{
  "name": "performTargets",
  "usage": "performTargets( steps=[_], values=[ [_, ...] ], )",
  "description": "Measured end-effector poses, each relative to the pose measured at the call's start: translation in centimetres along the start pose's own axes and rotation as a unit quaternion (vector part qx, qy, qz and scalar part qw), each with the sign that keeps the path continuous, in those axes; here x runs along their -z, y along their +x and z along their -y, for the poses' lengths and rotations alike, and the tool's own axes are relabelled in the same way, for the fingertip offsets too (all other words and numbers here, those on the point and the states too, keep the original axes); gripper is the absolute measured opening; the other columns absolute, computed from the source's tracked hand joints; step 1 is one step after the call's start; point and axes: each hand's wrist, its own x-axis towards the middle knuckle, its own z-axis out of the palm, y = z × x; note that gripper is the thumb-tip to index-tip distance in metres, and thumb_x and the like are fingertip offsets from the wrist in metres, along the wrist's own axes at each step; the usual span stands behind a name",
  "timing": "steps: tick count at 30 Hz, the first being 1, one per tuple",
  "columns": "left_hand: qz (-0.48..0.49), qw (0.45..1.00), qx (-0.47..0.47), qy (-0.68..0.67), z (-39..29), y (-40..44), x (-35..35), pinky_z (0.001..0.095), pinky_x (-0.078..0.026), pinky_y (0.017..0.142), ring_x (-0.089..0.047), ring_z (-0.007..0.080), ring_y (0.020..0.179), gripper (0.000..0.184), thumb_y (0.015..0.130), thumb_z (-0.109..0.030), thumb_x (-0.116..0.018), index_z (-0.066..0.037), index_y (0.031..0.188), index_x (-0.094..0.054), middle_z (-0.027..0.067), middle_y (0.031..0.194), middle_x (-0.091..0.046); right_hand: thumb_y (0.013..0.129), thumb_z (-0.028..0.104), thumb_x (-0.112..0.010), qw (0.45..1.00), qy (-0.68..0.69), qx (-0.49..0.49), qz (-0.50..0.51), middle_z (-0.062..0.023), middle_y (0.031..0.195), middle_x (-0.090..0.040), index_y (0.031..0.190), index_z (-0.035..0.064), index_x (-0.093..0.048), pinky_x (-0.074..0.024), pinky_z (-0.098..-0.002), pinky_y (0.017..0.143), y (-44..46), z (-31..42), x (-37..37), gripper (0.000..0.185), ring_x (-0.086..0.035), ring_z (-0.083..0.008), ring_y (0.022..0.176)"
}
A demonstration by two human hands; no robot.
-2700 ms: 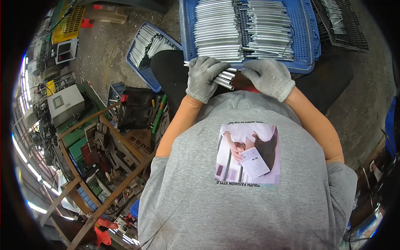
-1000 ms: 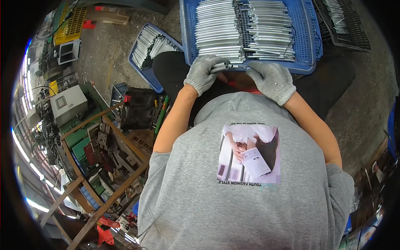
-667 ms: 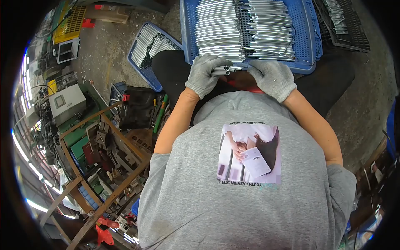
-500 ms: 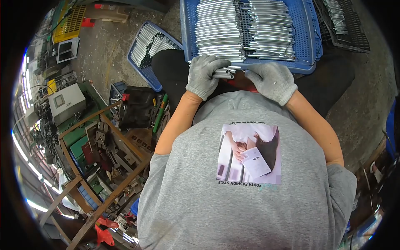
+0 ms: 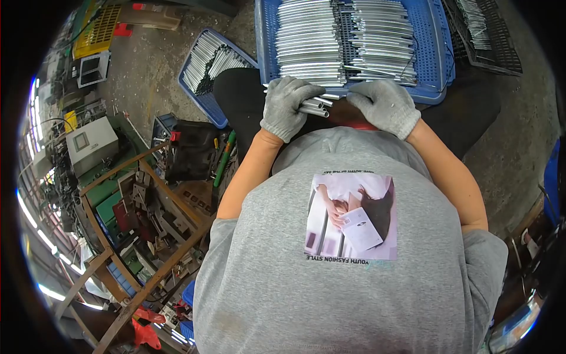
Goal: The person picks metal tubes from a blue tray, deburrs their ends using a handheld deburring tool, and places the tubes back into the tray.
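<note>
In a grey knit glove, my left hand [image 5: 285, 108] is closed around several short metal tubes [image 5: 315, 107], their open ends sticking out toward the right. My right hand [image 5: 386, 108], gloved alike, is just right of those tube ends, apart from them. Its fingers are curled in, and whatever may be between them is hidden. Beyond both hands is a large blue plastic crate [image 5: 433, 44], with two stacks of shiny metal tubes [image 5: 309, 44] lying side by side in it.
A smaller blue basket [image 5: 207, 111] of tubes stands on the floor at left, near my leg. A dark mesh crate [image 5: 498, 56] holds more at the far right. Left of me are a black tool case [image 5: 191, 154], a wooden frame [image 5: 150, 295] and a grey control box [image 5: 92, 143].
The tubes in my left hand have tilted, their free ends now lower and more fanned out. My right hand's fingertips have shifted slightly and a thin piece beside them no longer shows.
</note>
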Motion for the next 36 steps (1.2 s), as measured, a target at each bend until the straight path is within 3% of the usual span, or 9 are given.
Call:
performTargets(
  steps=[4, 6, 10, 13, 19, 21, 25, 30, 36],
  values=[
    [-0.012, 1.000, -0.002, -0.021, 0.0, 0.1, 0.0, 0.0395, -0.045, 0.089, -0.065, 0.0227, 0.093, 0.024, 0.080, -0.027, -0.078, -0.019, 0.103, -0.079, -0.0008, 0.094, -0.072, 0.096, 0.032, -0.065, 1.000, -0.024, 0.000, -0.017, -0.0169, 0.090, -0.075, 0.101, 0.0122, -0.080, -0.0568, -0.0466, 0.075, 0.2, -0.2, -0.5, 0.025, -0.072, -0.0378, 0.084],
    [-0.008, 1.000, 0.003, -0.017, 0.0, -0.1, -0.2, 0.0389, -0.044, 0.091, -0.066, 0.0239, 0.094, 0.023, 0.082, -0.023, -0.072, -0.018, 0.103, -0.080, 0.0002, 0.096, -0.074, 0.096, 0.031, -0.067, 0.996, -0.062, -0.019, 0.059, -0.0162, 0.091, -0.076, 0.103, 0.0115, -0.080, -0.0571, -0.0456, 0.076, -0.2, 0.5, -0.4, 0.025, -0.073, -0.0369, 0.084],
    [0.005, 1.000, 0.013, -0.014, -0.2, -0.2, 0.0, 0.0385, -0.044, 0.092, -0.066, 0.0249, 0.094, 0.025, 0.084, -0.020, -0.066, -0.017, 0.104, -0.080, 0.0014, 0.098, -0.075, 0.097, 0.032, -0.061, 0.996, -0.014, -0.034, 0.081, -0.0153, 0.093, -0.075, 0.103, 0.0141, -0.079, -0.0578, -0.0471, 0.080, -0.3, 0.7, 0.4, 0.026, -0.073, -0.0367, 0.086],
    [0.001, 1.000, 0.007, -0.026, -0.2, 0.2, 0.4, 0.0386, -0.044, 0.092, -0.066, 0.0247, 0.094, 0.025, 0.083, -0.019, -0.066, -0.017, 0.104, -0.080, 0.0015, 0.098, -0.075, 0.096, 0.032, -0.062, 0.999, 0.037, 0.002, -0.002, -0.0162, 0.093, -0.075, 0.103, 0.0136, -0.079, -0.0576, -0.0471, 0.080, 0.2, -0.1, -0.1, 0.026, -0.073, -0.0369, 0.085],
    [0.004, 1.000, 0.021, -0.016, 0.0, -0.1, -0.4, 0.0394, -0.045, 0.092, -0.066, 0.0253, 0.094, 0.025, 0.081, -0.016, -0.068, -0.017, 0.103, -0.080, 0.0013, 0.096, -0.075, 0.097, 0.034, -0.062, 0.994, -0.012, -0.046, 0.097, -0.0164, 0.096, -0.076, 0.101, 0.0137, -0.080, -0.0568, -0.0472, 0.081, -0.2, -0.1, -0.5, 0.027, -0.073, -0.0368, 0.089],
    [0.017, 0.999, 0.030, -0.017, 0.2, 0.1, -0.5, 0.0399, -0.045, 0.092, -0.066, 0.0258, 0.095, 0.025, 0.081, -0.014, -0.068, -0.017, 0.104, -0.079, 0.0017, 0.097, -0.075, 0.098, 0.035, -0.060, 0.994, 0.105, -0.025, 0.033, -0.0181, 0.095, -0.075, 0.101, 0.0132, -0.079, -0.0562, -0.0489, 0.081, -0.1, -1.3, -1.1, 0.028, -0.071, -0.0389, 0.092],
    [0.055, 0.996, 0.068, 0.019, 1.5, 1.0, -0.8, 0.0420, -0.045, 0.094, -0.066, 0.0272, 0.100, 0.025, 0.085, -0.012, -0.069, -0.016, 0.109, -0.075, 0.0035, 0.101, -0.074, 0.098, 0.036, -0.060, 0.997, 0.057, -0.047, -0.029, -0.0194, 0.096, -0.074, 0.103, 0.0125, -0.077, -0.0556, -0.0506, 0.080, 0.3, -2.5, -1.5, 0.029, -0.070, -0.0416, 0.094],
    [0.167, 0.973, 0.147, 0.066, 2.5, 3.6, -2.2, 0.0503, -0.052, 0.088, -0.066, 0.0418, 0.101, 0.027, 0.092, -0.022, -0.071, -0.013, 0.118, -0.072, 0.0141, 0.110, -0.070, 0.097, 0.037, -0.061, 0.995, 0.023, -0.084, -0.040, -0.0192, 0.097, -0.074, 0.104, 0.0127, -0.077, -0.0557, -0.0519, 0.081, -0.3, -3.2, -1.6, 0.030, -0.070, -0.0426, 0.093],
    [0.189, 0.964, 0.176, 0.062, 3.5, 4.1, -3.7, 0.0514, -0.052, 0.086, -0.068, 0.0418, 0.099, 0.024, 0.094, -0.028, -0.070, -0.011, 0.112, -0.072, 0.0173, 0.099, -0.072, 0.097, 0.038, -0.062, 0.995, 0.015, -0.078, -0.064, -0.0182, 0.097, -0.075, 0.107, 0.0136, -0.078, -0.0567, -0.0512, 0.081, -0.7, -3.6, -2.3, 0.031, -0.071, -0.0412, 0.093]
  ],
)
